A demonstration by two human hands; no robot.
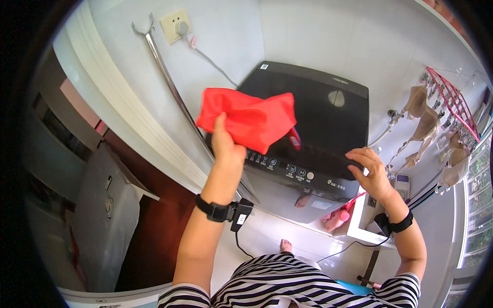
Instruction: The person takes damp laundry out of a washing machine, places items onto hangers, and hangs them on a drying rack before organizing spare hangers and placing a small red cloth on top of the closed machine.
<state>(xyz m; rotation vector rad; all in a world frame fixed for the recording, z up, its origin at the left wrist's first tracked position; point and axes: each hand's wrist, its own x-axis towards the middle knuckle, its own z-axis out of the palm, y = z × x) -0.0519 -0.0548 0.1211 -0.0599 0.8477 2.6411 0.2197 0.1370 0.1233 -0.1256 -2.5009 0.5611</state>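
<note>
My left hand [227, 142] grips a bright red cloth [251, 117], its thumb lying on top and the other fingers hidden beneath. The cloth is held above the left part of a top-loading washing machine [318, 113], whose dark glossy lid is down. A small blue-and-red piece [294, 138] hangs from the cloth's right edge. At the front right corner of the lid is my right hand [374, 172], fingers bent and thumb apart, with nothing visible in it. Whether those fingertips touch the lid, I cannot tell. Below the lid runs a control panel [292, 170] with round buttons.
A metal pole [167, 77] leans on the left wall beside a socket [175, 26]. To the right, bras [426, 123] hang from a pink clip hanger [452, 97], near a tap [394, 115]. A pink bottle [337, 220] stands low beside the machine.
</note>
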